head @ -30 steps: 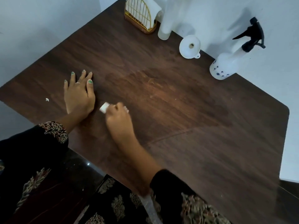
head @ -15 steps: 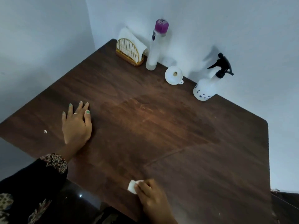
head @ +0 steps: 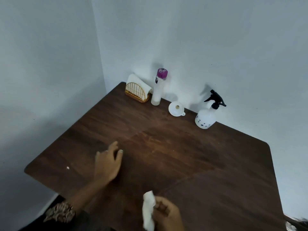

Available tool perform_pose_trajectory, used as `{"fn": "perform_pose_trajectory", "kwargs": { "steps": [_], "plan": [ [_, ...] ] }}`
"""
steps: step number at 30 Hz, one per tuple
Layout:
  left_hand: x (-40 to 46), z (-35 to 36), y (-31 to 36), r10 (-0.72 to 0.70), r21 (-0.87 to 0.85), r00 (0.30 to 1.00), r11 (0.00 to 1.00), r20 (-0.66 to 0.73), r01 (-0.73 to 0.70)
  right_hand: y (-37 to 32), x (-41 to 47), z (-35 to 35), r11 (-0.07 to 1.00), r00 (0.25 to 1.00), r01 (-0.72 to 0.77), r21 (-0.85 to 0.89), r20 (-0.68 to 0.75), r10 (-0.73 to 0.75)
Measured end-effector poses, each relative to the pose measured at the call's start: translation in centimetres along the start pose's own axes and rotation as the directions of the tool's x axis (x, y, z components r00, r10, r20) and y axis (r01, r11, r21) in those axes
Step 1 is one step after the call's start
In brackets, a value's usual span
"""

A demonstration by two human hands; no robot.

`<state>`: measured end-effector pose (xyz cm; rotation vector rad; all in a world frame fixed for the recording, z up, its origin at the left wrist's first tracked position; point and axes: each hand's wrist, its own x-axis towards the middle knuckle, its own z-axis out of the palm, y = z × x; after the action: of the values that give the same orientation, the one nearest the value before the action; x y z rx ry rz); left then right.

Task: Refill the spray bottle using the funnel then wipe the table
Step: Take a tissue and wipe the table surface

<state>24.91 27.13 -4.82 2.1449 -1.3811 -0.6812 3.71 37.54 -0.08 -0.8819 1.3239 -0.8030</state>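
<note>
Head view, item one: the spray bottle [head: 205, 117], white with a black trigger, is standing upright at the far edge of the table [head: 216, 189], against the wall. Item two: the white funnel [head: 176, 108] is sitting just left of it, apart from it. Item three: a tall bottle with a purple cap [head: 158, 88] is standing further left, beside a gold wire napkin holder [head: 137, 94] in the corner. Item four: a crumpled white tissue [head: 148, 212], which your right hand [head: 166, 215] is gripping with fingers curled, near the table's front edge. Item five: your left hand [head: 107, 162] is hovering blurred over the wood, fingers loosely spread, holding nothing. Item six: a small white scrap [head: 67, 167] is lying left of it.
</note>
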Motion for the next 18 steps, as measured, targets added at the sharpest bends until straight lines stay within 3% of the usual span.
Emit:
{"fn": "perform_pose_trajectory", "kwargs": {
  "steps": [2,3,6,8,13,18],
  "plan": [
    [-3.2,-0.6,3.9,0.035,-0.426,0.961,0.9,0.275,0.089,-2.3,0.0,-1.1,0.993,0.997,0.023,0.116,-0.074,-0.015],
    [-5.0,-1.3,5.7,0.079,-0.52,0.904,0.837,0.42,0.169,-3.2,-0.4,-1.3,0.986,0.993,0.054,0.16,-0.117,-0.036],
    [-8.8,-1.5,9.8,0.207,-0.518,0.7,0.813,0.684,0.266,-5.2,-0.6,-2.6,0.965,0.982,0.129,0.229,-0.163,-0.093],
    [-10.2,-1.1,11.1,0.249,-0.559,0.688,0.784,0.681,0.269,-5.7,-0.2,-3.8,0.969,0.962,0.169,0.183,-0.245,-0.122],
    [-10.7,-1.1,12.1,0.214,-0.642,0.81,0.728,0.546,0.241,-6.5,-0.5,-3.7,0.966,0.92,0.236,0.109,-0.345,-0.186],
    [-11.0,-0.4,12.0,0.209,-0.623,0.793,0.74,0.572,0.254,-5.8,-2.1,-3.5,0.954,0.903,0.223,0.198,-0.411,-0.126]
  ]
}}
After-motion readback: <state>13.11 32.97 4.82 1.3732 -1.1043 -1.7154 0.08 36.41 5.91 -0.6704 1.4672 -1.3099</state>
